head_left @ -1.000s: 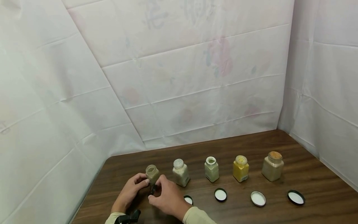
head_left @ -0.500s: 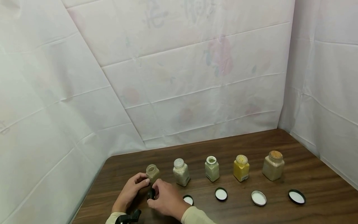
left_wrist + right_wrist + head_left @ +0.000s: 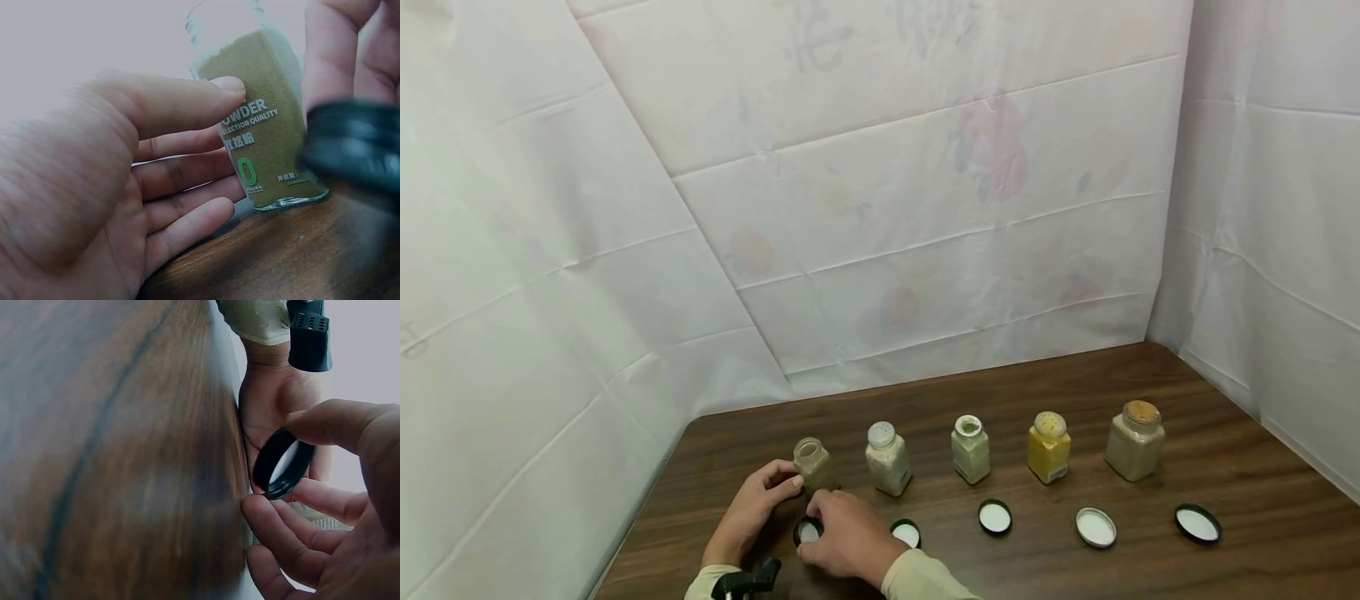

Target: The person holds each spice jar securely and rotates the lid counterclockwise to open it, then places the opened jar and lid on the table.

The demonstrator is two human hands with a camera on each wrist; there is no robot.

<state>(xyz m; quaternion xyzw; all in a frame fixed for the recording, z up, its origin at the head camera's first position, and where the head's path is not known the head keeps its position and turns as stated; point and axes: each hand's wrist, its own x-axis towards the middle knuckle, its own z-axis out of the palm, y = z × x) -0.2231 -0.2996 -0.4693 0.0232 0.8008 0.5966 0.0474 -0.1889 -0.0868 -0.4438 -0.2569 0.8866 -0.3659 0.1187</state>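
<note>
At the left of the table, my left hand (image 3: pixel 752 508) holds a small glass spice jar (image 3: pixel 817 471) upright, thumb on its front and fingers behind. Brown powder fills most of the jar (image 3: pixel 275 156), and its mouth is uncovered; "POWDER" shows on the label in the left wrist view. My right hand (image 3: pixel 853 533) pinches a black round lid (image 3: pixel 272 459) between thumb and fingertips. This lid (image 3: pixel 350 144) is tilted, low over the table just in front of the jar, its white inside showing in the head view.
Right of the held jar stand a white-topped shaker jar (image 3: pixel 887 467), a green powder jar (image 3: pixel 972 458), a yellow one (image 3: pixel 1048 454) and a larger orange-topped one (image 3: pixel 1135 446). Before them lie upturned lids (image 3: pixel 995 518), one (image 3: pixel 906 535) beside my right hand. A white cloth (image 3: pixel 925 250) hangs behind.
The lid in my right hand has turned over from edge-on, so its white inside now faces up, and moved slightly down, away from the jar. My left hand stays on the jar.
</note>
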